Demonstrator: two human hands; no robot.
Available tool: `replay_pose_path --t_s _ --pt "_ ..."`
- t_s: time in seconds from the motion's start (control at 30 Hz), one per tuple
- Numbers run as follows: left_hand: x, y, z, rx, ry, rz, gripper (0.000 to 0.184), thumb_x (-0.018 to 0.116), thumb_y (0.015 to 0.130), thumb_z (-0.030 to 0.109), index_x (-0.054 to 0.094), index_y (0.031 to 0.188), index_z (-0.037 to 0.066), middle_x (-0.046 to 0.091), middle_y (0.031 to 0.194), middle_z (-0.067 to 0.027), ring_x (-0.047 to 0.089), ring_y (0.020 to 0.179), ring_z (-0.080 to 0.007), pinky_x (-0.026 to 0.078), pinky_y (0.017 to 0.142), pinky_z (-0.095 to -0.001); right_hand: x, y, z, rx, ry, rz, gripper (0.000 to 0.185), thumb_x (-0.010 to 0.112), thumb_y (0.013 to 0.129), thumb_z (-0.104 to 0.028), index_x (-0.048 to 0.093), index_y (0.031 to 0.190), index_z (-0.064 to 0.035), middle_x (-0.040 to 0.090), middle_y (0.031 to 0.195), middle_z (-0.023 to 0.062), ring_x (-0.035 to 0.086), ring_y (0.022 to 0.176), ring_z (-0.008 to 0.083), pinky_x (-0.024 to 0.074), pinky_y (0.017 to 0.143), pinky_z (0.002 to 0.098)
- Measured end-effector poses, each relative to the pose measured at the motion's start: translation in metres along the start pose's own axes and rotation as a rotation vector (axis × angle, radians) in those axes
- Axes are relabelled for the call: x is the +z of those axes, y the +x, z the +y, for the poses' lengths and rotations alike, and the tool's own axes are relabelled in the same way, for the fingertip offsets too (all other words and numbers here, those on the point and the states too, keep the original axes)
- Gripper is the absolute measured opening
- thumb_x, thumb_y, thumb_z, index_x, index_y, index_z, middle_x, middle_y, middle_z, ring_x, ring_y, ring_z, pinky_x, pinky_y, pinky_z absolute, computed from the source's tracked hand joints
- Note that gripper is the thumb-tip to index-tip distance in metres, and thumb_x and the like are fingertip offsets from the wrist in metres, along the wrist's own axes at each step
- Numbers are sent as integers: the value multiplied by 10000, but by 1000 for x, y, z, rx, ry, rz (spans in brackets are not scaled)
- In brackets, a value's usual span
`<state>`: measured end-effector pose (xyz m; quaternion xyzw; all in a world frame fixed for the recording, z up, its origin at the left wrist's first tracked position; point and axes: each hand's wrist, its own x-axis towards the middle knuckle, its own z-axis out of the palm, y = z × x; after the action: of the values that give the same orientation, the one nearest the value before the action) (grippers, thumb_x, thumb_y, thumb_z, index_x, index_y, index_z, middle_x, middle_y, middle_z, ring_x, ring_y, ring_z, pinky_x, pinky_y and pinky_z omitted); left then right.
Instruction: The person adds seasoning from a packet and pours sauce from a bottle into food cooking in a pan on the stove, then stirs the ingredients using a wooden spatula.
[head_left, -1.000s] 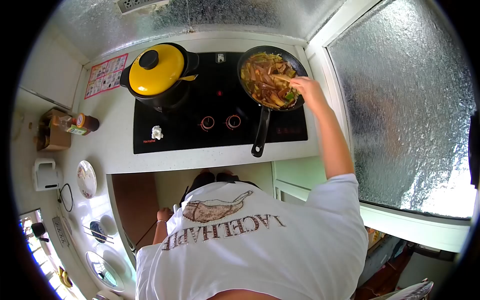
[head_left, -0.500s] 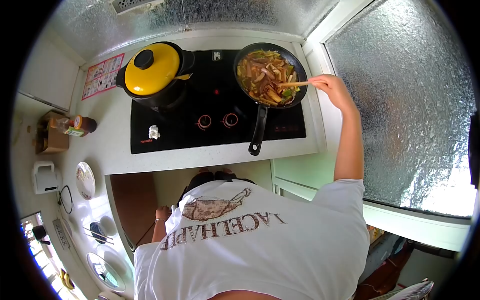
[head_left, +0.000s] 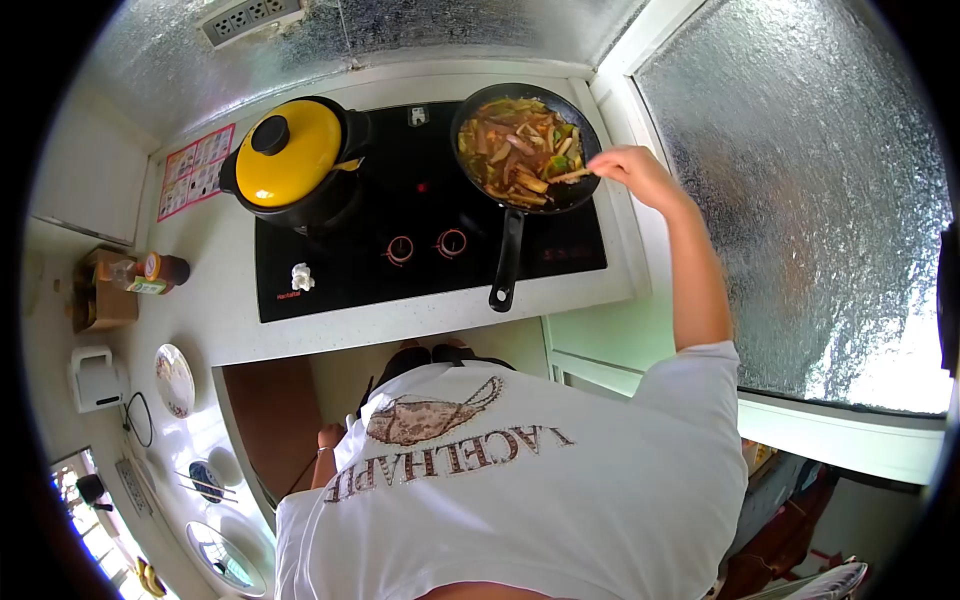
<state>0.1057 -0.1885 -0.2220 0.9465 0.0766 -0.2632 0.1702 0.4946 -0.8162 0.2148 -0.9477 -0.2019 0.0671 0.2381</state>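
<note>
My right hand (head_left: 628,168) is closed on wooden chopsticks (head_left: 572,176) at the right rim of a black frying pan (head_left: 586,118). Their tips are down in the food (head_left: 518,148), a saucy mix of sliced pieces with some green bits. The pan sits on the right side of the black cooktop (head_left: 420,180), its handle (head_left: 507,260) pointing toward me, untouched. Low beside my body on the left hangs my left hand (head_left: 330,436), away from the counter. Its fingers are too small and partly hidden to make out.
A black pot with a yellow lid (head_left: 290,155) stands on the cooktop's left. Near the front left lies a small white object (head_left: 302,277). Jars (head_left: 165,270), a box (head_left: 105,290), a plate (head_left: 175,380) and a bowl with chopsticks across it (head_left: 206,482) line the left counter. A textured window (head_left: 810,200) borders the right.
My right hand has shifted slightly left and lower over the pan, and less of the chopsticks shows. The whole view has also moved a little. The left hand stays low at my side.
</note>
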Motion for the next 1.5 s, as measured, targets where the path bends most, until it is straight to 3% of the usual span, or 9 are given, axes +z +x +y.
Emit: replay_pose_path --t_s 0.2,0.43,0.6,0.7,0.77,0.93,1.03,1.23,1.5 --pt "-4 13 2 292 197 235 245 561 764 338 592 730 97 617 675 -139 608 631 -318 507 544 -429 -13 -13 -24 199 252 30 163 581 836 -96 640 953 2 660 890 111 619 808 159 474 740 269" --pt "23 51 -37 304 331 -63 237 556 746 320 657 667 120 638 709 -101 628 650 -293 517 568 -421 32 23 -4 -80 160 173 171 572 848 -103 630 965 9 649 885 81 604 781 151 474 695 259" --pt "-154 33 167 175 -267 48 322 514 799 313 603 712 15 579 626 -185 595 620 -330 442 544 -415 20 12 -19 -27 323 126 161 583 842 -114 631 923 16 659 861 92 612 730 182 470 669 270" --pt "-219 35 299 394 -607 -177 288 475 880 220 562 708 8 516 564 -55 509 547 -126 419 523 -291 42 19 -30 -58 231 209 159 585 837 -119 634 919 7 659 876 126 627 764 230 473 689 294" --pt "-233 37 363 403 -865 -437 360 422 937 339 565 1003 15 613 812 -26 583 764 -132 455 680 -246 46 26 -11 -58 150 300 177 569 848 -136 628 929 10 657 860 132 624 761 231 471 689 299" --pt "-250 41 469 237 -1212 -657 370 374 948 369 475 1138 69 599 1006 -76 560 983 -179 426 833 -320 23 6 -31 109 337 320 191 562 853 -135 620 953 17 652 798 83 580 650 158 460 637 273" --pt "-246 40 491 201 -1328 -684 313 420 939 335 490 1083 66 591 903 -75 568 865 -186 450 758 -309 63 25 -28 -179 198 397 181 561 850 -126 629 967 -5 651 766 95 601 656 141 461 626 264" --pt "-244 48 480 110 -1480 -636 216 520 898 226 491 1013 46 480 678 -43 415 538 -133 381 521 -249 63 38 18 385 432 630 227 561 827 -200 638 809 13 616 603 101 589 523 176 459 528 305" --pt "-269 65 453 150 -1278 -407 186 574 867 219 502 854 48 483 559 -13 367 406 -76 299 384 -217 108 84 -15 266 507 694 200 567 824 -161 637 884 17 643 664 126 636 580 172 485 596 289"
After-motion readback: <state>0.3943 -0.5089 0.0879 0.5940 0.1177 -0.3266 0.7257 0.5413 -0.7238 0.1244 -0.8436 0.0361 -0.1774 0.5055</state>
